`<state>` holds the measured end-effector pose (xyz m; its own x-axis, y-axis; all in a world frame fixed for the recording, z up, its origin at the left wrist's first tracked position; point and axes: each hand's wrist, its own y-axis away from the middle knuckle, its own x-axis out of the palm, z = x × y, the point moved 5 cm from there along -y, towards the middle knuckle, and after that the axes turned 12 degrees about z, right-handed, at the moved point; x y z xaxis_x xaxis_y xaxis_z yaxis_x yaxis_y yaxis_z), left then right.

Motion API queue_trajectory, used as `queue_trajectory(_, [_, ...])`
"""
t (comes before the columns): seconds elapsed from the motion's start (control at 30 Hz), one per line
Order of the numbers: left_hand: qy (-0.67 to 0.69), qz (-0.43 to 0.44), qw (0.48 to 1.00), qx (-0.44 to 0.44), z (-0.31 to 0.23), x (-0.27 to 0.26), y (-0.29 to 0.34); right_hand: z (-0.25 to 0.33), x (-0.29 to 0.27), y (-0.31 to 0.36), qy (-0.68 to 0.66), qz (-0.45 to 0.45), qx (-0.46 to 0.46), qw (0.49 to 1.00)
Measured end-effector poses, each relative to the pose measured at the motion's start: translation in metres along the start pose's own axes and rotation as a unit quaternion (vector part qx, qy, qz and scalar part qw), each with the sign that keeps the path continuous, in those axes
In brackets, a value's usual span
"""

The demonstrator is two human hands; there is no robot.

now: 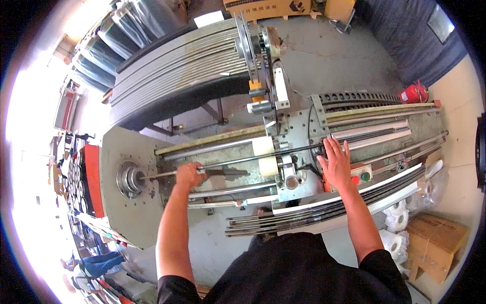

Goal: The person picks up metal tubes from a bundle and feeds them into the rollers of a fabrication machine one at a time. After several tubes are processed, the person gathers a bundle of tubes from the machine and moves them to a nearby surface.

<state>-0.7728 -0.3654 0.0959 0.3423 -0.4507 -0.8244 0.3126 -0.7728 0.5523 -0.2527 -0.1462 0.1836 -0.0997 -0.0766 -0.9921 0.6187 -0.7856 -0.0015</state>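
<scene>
A long thin rod, pale near the machine's round chuck (131,179) and dark farther along, runs across the machine bed. My left hand (189,175) is closed around the rod near the chuck, at the spot where the pale part meets the dark rod (228,161). Over the carriage plate (298,129), the dark rod passes above a cream roller (265,157) toward my right hand (336,163). That hand has its fingers stretched out beside the dark rod; whether its palm touches the rod is hidden.
Several dark rods (253,226) lie along the near side, below a box with red and green buttons (362,176). Beyond the bed stands a rack of pale rods (167,76). A fire extinguisher (414,93), a cardboard box (436,243) and wrapped rolls (397,220) sit at right.
</scene>
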Motion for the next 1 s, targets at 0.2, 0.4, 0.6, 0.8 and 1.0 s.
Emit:
queue_trajectory(0.2, [-0.025, 0.008, 0.999, 0.039, -0.094, -0.013, 0.002, 0.035, 0.001, -0.007, -0.016, 0.019, 0.003, 1.000])
queue_trajectory(0.4, [-0.003, 0.024, 0.996, 0.090, -0.175, -0.020, 0.001, 0.073, 0.010, -0.011, -0.001, 0.008, 0.004, 1.000])
queue_trajectory(0.6, [-0.050, -0.015, 0.991, 0.125, -0.229, -0.013, -0.005, 0.113, 0.014, -0.014, -0.024, 0.011, -0.017, 1.000])
queue_trajectory(0.8, [0.009, -0.011, 0.985, 0.172, -0.179, -0.019, 0.006, 0.130, 0.025, -0.015, -0.047, -0.020, -0.021, 0.998])
queue_trajectory(1.0, [0.021, -0.025, 0.993, 0.116, -0.067, -0.014, 0.006, 0.130, 0.034, -0.012, -0.054, -0.054, -0.002, 0.997])
